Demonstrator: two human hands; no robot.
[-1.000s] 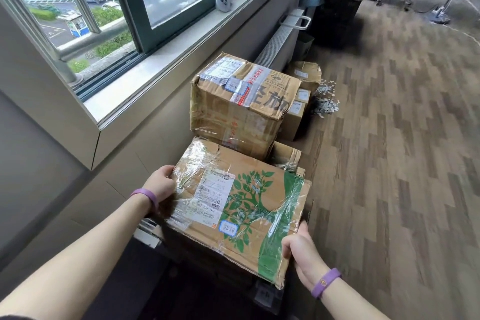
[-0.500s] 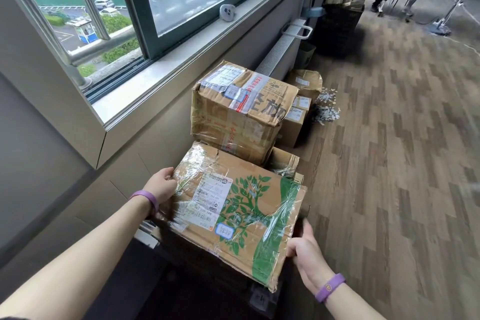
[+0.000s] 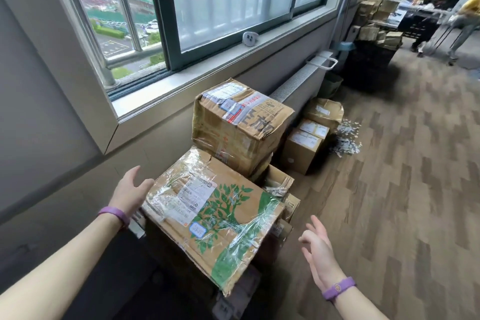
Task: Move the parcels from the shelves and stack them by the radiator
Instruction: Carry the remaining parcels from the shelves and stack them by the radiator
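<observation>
Below the windowsill point(image 3: 207, 74), at the centre of your view, the green-printed parcel point(image 3: 220, 221) lies flat on top of lower boxes point(image 3: 288, 205), with its tape-wrapped, labelled face upward. Your left hand point(image 3: 130, 192) is at the parcel's 9 o'clock, fingers straight and apart beside its left edge; contact cannot be confirmed. Your right hand point(image 3: 318, 249) is at 4 o'clock, clear of the parcel, fingers spread and holding nothing. A taller parcel point(image 3: 241, 125) stands just behind at 12 o'clock. The radiator point(image 3: 293, 83) runs along the wall at 1 o'clock, with smaller parcels point(image 3: 309, 138) on the floor point(image 3: 389, 189) beside it.
</observation>
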